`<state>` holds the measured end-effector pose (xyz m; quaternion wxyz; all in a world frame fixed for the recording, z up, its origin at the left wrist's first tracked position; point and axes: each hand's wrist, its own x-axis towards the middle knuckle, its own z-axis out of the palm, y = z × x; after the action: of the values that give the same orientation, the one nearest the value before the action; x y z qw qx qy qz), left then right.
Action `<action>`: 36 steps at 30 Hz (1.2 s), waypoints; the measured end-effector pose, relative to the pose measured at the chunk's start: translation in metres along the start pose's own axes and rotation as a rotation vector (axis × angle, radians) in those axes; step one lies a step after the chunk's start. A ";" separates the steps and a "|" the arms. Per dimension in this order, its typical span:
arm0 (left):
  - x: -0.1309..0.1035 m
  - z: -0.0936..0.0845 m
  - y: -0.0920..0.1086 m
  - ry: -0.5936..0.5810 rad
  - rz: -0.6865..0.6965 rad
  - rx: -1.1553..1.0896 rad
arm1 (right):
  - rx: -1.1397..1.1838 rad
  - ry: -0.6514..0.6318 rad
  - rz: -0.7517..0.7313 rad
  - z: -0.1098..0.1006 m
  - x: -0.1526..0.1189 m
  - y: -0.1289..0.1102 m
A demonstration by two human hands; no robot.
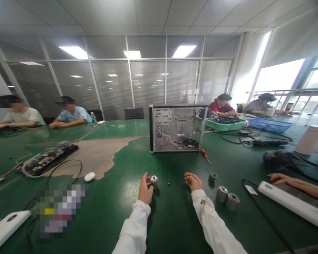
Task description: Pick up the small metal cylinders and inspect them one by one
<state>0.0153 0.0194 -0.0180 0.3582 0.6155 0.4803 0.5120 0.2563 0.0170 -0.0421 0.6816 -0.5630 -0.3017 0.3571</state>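
My left hand (145, 190) is closed around the side of a small silver metal cylinder (154, 180) with a dark hole in its top, low over the green table. My right hand (193, 181) hovers to the right, fingers loosely bent and apart, with nothing visible in it. Between the hands lies a tiny dark piece (169, 184), too small to name. Beyond my right hand are a smaller dark grey metal part (212, 177) and two larger metal cylinders, one nearer (232, 202) and one just behind it (222, 194).
An open computer case (177, 128) stands ahead, with an orange-handled screwdriver (206, 156) beside it. To the left are an opened power strip (51, 158) and a white mouse (89, 176). A white power strip (294, 203) and another person's hand (279, 179) are at right. Several people sit around.
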 end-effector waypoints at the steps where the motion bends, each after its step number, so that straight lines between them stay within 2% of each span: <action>1: 0.002 0.000 -0.001 0.021 -0.047 -0.033 | 0.011 -0.002 0.010 0.000 0.000 0.001; 4: 0.005 -0.001 -0.004 0.043 -0.122 -0.078 | 0.016 -0.020 0.020 0.004 -0.002 0.001; 13: 0.005 -0.002 -0.003 0.036 -0.129 -0.075 | -0.121 -0.076 -0.062 0.015 -0.015 -0.004; 16: 0.006 -0.002 -0.002 0.016 -0.133 -0.080 | -0.273 -0.164 -0.243 0.021 -0.031 -0.009; 19: 0.006 -0.002 -0.001 -0.002 -0.151 -0.108 | -0.463 -0.377 -0.496 0.032 -0.056 -0.016; 21: 0.006 -0.002 0.001 -0.050 -0.192 -0.168 | -0.531 -0.488 -0.580 0.039 -0.073 -0.019; 23: 0.004 -0.002 0.005 -0.152 -0.273 -0.257 | -0.586 -0.524 -0.650 0.045 -0.085 -0.019; 27: 0.000 -0.002 0.015 -0.361 -0.411 -0.351 | -0.673 -0.467 -0.734 0.043 -0.095 -0.018; 33: -0.004 -0.001 0.022 -0.441 -0.374 -0.337 | -0.748 -0.434 -0.711 0.016 -0.104 -0.022; 36: -0.007 0.000 0.023 -0.531 -0.395 -0.392 | -0.733 -0.427 -0.755 0.013 -0.111 -0.021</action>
<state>0.0204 0.0064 0.0016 0.6725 0.5423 0.3732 0.3382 0.1866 -0.0703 -0.0202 0.4460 -0.5311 -0.7173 0.0666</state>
